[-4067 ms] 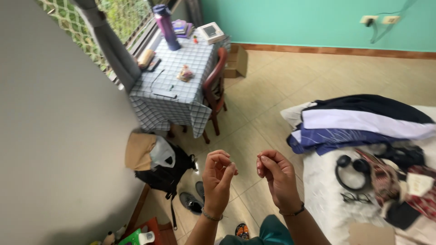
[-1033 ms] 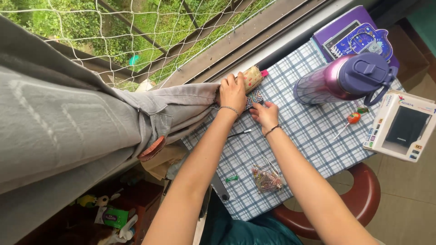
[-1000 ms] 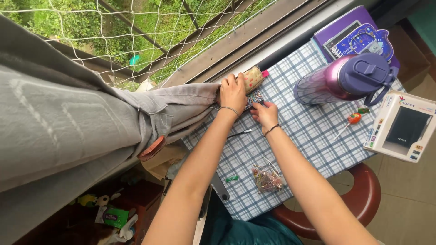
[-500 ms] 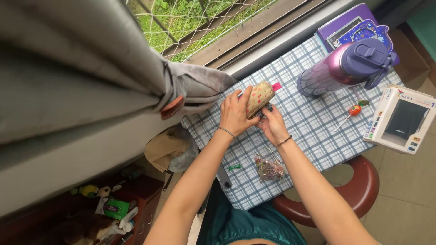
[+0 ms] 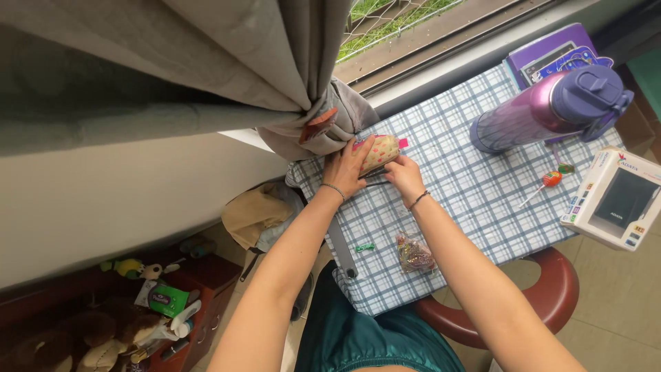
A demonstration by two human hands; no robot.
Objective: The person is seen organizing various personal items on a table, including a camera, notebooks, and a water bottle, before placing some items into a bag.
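Head view, looking straight down: the left hand is wrapped over a small dotted pouch, fingers curled across its top and pressing it to the table at the far left corner. The right hand sits just beside it, fingers bent in under the pouch's near edge, touching it; whether it pinches anything there cannot be told, the fingertips are tucked out of sight. A pink tab pokes out of the pouch on its right end. A thin dark stick lies on the cloth right under the two hands. Both wrists wear thin bracelets. Moving outward, the table wears a blue and white checked cloth. Near the right forearm lies a small clear bag of coloured bits, and just left of it a tiny green wrapper. A dark flat strip lies along the left table edge under the left forearm. Behind the pouch, a grey curtain is bunched and tied, its knot touching the table corner. Farther right, a purple bottle stands on the cloth, with a purple book behind it. A lollipop lies below the bottle, and a white box sits at the right edge. A red chair curves beneath the table's near side.
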